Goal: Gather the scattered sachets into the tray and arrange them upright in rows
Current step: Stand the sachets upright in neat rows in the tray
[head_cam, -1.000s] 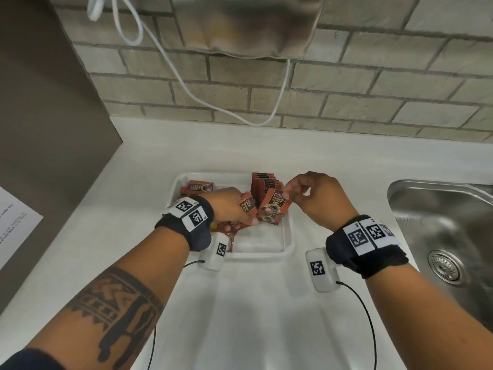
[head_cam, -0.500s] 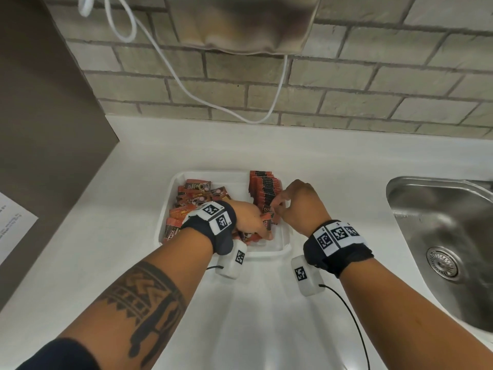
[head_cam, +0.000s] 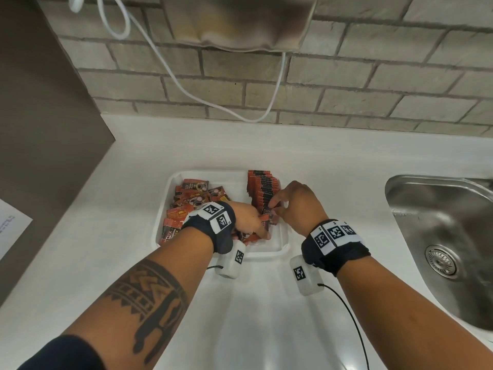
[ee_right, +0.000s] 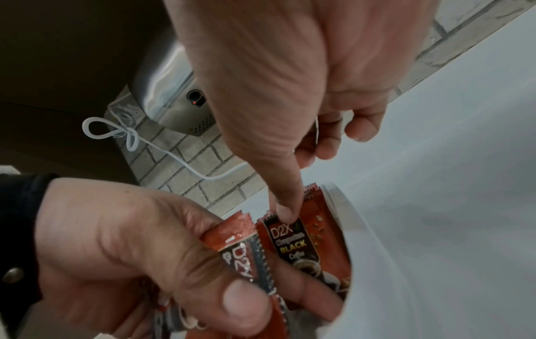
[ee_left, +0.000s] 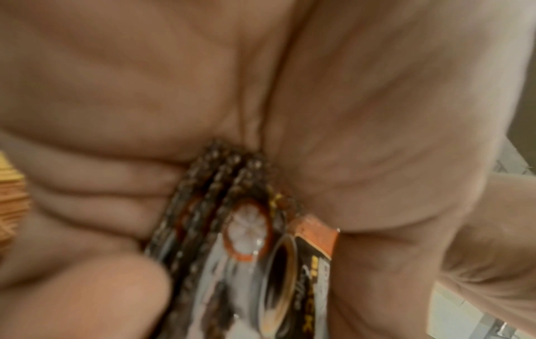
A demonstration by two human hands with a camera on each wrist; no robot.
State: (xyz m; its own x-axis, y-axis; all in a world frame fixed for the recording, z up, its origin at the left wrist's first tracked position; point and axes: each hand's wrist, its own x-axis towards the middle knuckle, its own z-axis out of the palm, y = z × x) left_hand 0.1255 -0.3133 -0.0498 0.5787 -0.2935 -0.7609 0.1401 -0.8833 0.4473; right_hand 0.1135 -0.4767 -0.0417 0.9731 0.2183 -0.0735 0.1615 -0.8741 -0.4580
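A white tray (head_cam: 278,251) lies on the counter. Along its right side stands an upright row of red sachets (head_cam: 262,188). Loose sachets (head_cam: 186,201) are piled flat on its left side. My left hand (head_cam: 250,222) is inside the tray and grips a bundle of sachets (ee_right: 240,240), whose edges are fanned against the palm (ee_left: 232,229). My right hand (head_cam: 296,204) pinches one "D2X Black Coffee" sachet (ee_right: 296,243) at the near end of the row, its thumb on the sachet's top. The tray wall (ee_right: 377,263) is right beside it.
A steel sink (head_cam: 440,236) is set into the counter to the right. A brick wall with a hanging white cable (head_cam: 186,92) and a metal appliance (head_cam: 240,22) lies behind. A brown cabinet side (head_cam: 40,116) and a paper sheet (head_cam: 10,225) are at left.
The right hand has lowered its sachet from above the tray to the near end of the upright row. The left hand, still holding its bundle, has sunk deeper into the tray.
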